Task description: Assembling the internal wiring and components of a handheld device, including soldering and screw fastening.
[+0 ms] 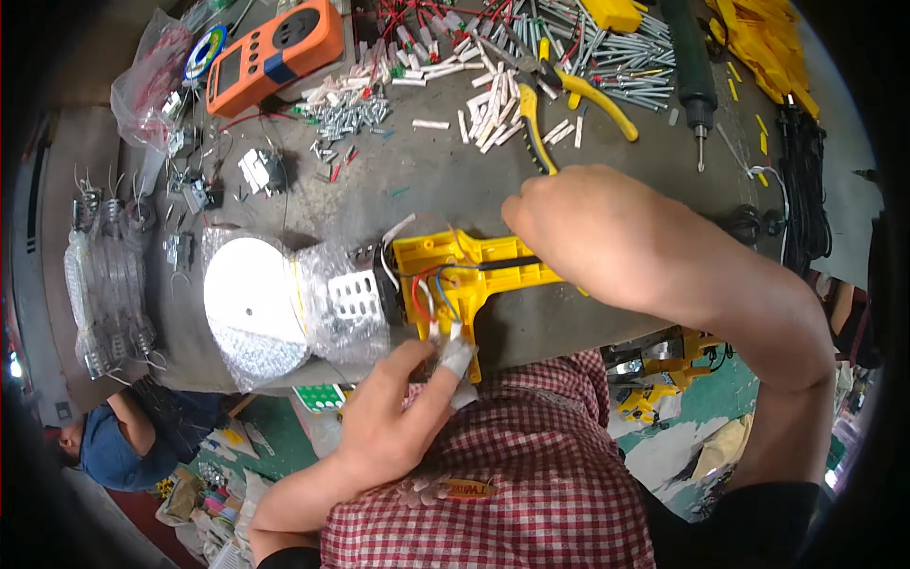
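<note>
A yellow plastic handle shell (507,270) lies on the bench in front of me, with red, blue and white wires (438,292) in its open hollow. My left hand (393,408) is closed at the shell's near side, its fingertips pinching the wire ends; white tape wraps one finger. My right hand (578,223) is curled over the shell's right end, close to the handle tip of yellow-and-black pliers (534,123). Its fingers bend underneath, so what they hold, if anything, is hidden. Left of the shell sits a bubble-wrapped part with a white disc (254,299) and a perforated metal plate (354,296).
An orange meter (275,57) stands at the back left. Screws (346,116), white sleeves (493,109) and long bolts (630,71) are strewn along the back. A power screwdriver (699,104) points toward me at right. Wrapped metal parts (112,275) lie far left; another person (133,441) is beyond.
</note>
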A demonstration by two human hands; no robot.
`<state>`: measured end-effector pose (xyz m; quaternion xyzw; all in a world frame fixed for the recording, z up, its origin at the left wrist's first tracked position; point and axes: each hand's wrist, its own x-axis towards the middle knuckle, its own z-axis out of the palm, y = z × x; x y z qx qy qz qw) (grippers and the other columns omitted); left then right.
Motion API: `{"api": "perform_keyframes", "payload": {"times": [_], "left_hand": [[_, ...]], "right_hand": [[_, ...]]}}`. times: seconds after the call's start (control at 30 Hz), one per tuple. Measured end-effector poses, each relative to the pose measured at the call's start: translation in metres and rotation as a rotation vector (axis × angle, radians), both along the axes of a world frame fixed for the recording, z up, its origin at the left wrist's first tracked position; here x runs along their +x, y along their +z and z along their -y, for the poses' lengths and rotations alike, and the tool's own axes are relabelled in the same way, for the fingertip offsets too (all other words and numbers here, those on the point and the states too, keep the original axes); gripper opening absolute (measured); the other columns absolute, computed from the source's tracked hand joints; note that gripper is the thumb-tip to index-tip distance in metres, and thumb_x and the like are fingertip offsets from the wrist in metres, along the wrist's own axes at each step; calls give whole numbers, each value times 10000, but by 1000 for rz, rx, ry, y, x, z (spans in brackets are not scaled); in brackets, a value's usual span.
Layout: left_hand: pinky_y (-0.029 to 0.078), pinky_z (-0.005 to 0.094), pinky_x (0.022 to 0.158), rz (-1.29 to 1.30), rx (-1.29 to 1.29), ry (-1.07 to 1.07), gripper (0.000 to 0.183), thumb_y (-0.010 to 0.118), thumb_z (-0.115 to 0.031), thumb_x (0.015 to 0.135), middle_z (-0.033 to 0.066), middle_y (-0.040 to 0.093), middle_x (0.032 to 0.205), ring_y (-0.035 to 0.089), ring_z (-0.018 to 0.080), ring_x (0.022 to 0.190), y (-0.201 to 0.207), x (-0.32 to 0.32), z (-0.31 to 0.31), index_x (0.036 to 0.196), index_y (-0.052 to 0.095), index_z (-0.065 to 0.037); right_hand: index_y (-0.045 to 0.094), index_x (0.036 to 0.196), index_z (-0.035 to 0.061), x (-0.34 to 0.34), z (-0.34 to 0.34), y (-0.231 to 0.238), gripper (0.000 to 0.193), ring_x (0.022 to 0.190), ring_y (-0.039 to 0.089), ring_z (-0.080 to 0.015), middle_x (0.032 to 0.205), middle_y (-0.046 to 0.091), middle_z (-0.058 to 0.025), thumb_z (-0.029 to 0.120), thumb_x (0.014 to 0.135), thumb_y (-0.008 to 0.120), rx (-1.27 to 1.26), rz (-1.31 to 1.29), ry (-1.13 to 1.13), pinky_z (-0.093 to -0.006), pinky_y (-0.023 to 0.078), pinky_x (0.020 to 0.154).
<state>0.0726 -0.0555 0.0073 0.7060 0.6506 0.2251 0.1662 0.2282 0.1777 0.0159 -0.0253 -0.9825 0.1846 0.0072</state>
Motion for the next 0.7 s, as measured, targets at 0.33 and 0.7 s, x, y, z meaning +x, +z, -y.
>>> {"api": "perform_keyframes", "payload": {"times": [0.33,0.7], "left_hand": [[552,329,596,-122,-88,-31,512,676,-22,661,195,522,1128,632,279,837,14,-5,-12,1160,565,18],[556,301,607,-303,-325,-199,449,559,-25,771,183,481,1079,608,279,852,40,1,-38,1207,529,75]], "right_hand": [[550,820,-10,2,11,-3,103,780,593,-325,774,574,-152,87,795,524,152,5,16,-388,474,702],[500,951,-38,5,10,31,212,836,498,-336,872,491,-162,121,817,461,304,220,188,-398,409,749]]}}
